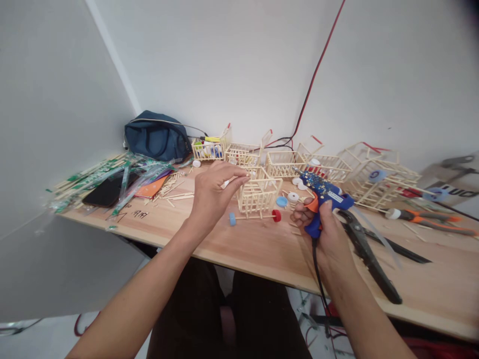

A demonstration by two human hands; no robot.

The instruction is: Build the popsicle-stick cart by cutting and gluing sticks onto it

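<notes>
My right hand [318, 224] is wrapped round a blue hot glue gun [320, 192] with an orange trigger, its nozzle pointing up and left. A finger lies at the trigger, and a black cord hangs from the grip. My left hand [215, 192] pinches thumb and forefinger together at the upper left of a small cart [258, 197] built of thin wooden sticks. Whatever sits between those fingertips is too small to name. At the cart's front, bottle-cap wheels, a light blue cap [232, 219] and a red cap [276, 215], are joined by a stick.
More stick carts [286, 163] stand along the wall. Loose caps [282, 201] lie beside the near cart. Black-handled cutters [370, 254] and orange pliers [430, 219] lie on the right. Stick packets, a phone [108, 189] and a blue bag [157, 134] occupy the left.
</notes>
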